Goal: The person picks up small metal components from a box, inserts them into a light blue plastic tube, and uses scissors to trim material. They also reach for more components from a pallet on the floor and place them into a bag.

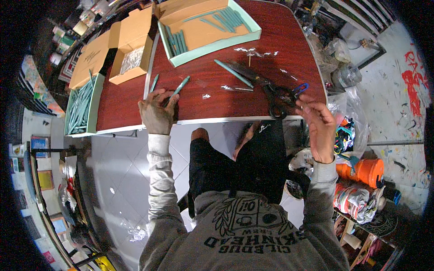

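Observation:
My left hand [158,110] is at the table's near edge, thumb and fingers closed on the lower end of a teal pen [182,84]. A second teal pen [154,83] lies just beyond its fingertips; I cannot tell whether they touch it. My right hand [318,122] hovers by the right front edge with loosely curved fingers apart and nothing visible in them. Close to it are black-handled scissors [271,92], blades pointing away to the left, and a small blue loop [301,88]. Another teal pen [233,73] lies slantwise beside the blades.
A mint-edged shallow box [217,48] at the back holds several teal pens. Left of it, a cardboard box [145,61] contains small white pieces; a mint box [96,108] full of teal pens stands farther left. White scraps [255,53] dot the red-brown table [203,110]. An orange container [368,171] stands at right.

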Available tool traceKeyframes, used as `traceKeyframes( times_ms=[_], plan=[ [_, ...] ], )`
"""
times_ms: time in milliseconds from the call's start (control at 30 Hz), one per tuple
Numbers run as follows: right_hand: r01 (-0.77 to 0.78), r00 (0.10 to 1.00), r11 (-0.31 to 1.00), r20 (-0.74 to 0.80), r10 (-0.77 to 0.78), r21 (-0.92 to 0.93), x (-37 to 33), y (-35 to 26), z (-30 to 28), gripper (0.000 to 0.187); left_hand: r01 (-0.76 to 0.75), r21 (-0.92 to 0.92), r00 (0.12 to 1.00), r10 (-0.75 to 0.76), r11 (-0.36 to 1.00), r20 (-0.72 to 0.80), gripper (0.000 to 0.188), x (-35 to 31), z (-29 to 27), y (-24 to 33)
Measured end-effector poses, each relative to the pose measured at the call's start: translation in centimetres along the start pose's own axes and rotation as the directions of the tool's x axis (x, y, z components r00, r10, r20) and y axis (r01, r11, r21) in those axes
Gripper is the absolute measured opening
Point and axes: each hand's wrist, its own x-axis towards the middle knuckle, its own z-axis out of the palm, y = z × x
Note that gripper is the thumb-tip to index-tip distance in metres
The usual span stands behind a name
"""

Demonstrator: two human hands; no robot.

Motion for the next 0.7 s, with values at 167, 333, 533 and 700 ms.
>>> traceKeyframes(
  times_ms=[167, 333, 533, 700],
  plan=[
    [-0.053, 0.994, 0.999, -0.099, 0.052, -0.009, -2.6, 1.9, -3.4, 0.009, -0.021, 0.039, 0.992, 0.016, 0.999, 0.126, 0.03, 2.0, 0.9, 0.9],
    [-0.048, 0.999, 0.993, -0.027, 0.045, -0.105, -3.2, 2.3, -3.4, 0.013, -0.447, -0.252, 0.894, 0.442, 0.858, -0.078, 0.027, 5.7, 3.4, 7.9],
    [-0.026, 0.984, 0.999, 0.174, 0.022, 0.021, -3.0, 2.9, 0.1, 0.016, -0.439, -0.233, 0.831, 0.491, 0.868, 0.261, 0.041, 8.7, 5.9, 10.9],
    [-0.055, 0.982, 0.998, 0.181, 0.048, 0.036, -2.7, 4.3, 0.8, 0.014, -0.526, -0.226, 0.752, 0.573, 0.82, 0.325, 0.056, 10.5, 6.7, 8.3]
  ],
)
